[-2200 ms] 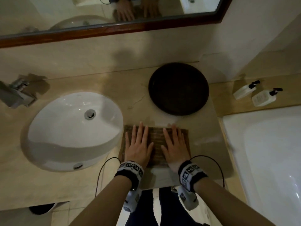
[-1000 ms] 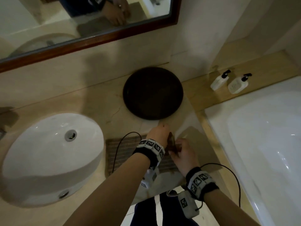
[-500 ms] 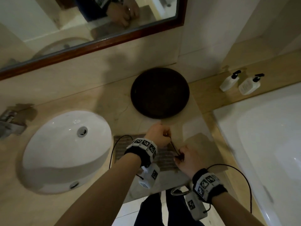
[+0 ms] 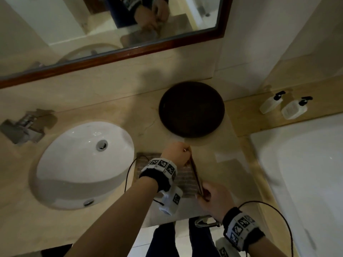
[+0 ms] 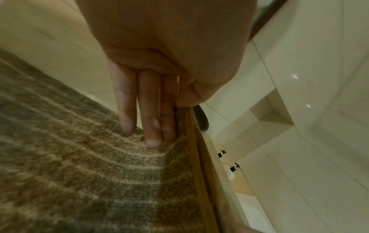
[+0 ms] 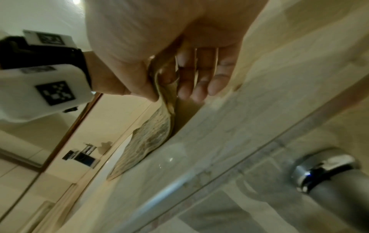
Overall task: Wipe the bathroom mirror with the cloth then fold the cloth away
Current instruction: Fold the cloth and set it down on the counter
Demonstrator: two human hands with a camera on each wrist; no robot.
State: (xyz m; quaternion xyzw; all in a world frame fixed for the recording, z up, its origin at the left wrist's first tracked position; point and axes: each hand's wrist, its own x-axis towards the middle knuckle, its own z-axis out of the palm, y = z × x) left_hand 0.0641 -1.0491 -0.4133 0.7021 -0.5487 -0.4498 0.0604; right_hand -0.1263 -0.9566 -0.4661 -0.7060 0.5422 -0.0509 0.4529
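A brown striped cloth [image 4: 185, 179] lies on the beige counter [image 4: 115, 112] between the sink and the tub. Its right edge stands raised off the counter. My left hand [image 4: 187, 153] pinches the far end of that edge; in the left wrist view its fingers [image 5: 149, 119] lie straight against the cloth [image 5: 79, 165], thumb on the other side. My right hand [image 4: 203, 194] pinches the near end, and the right wrist view shows its thumb and fingers [image 6: 187, 82] gripping the cloth [image 6: 157, 126]. The wood-framed mirror [image 4: 65, 25] hangs above the counter.
A white sink [image 4: 83, 164] with a chrome faucet [image 4: 24, 127] sits to the left. Behind the cloth lies a dark round tray [image 4: 191, 108]. Two pump bottles [image 4: 284, 106] stand on the ledge by the white bathtub [image 4: 306, 173]. A chrome rail [image 6: 323, 170] runs under the counter's front.
Both hands lay flat on the cloth at first. They have since pinched its right edge, lifted it, and moved apart along it toward the far and near corners.
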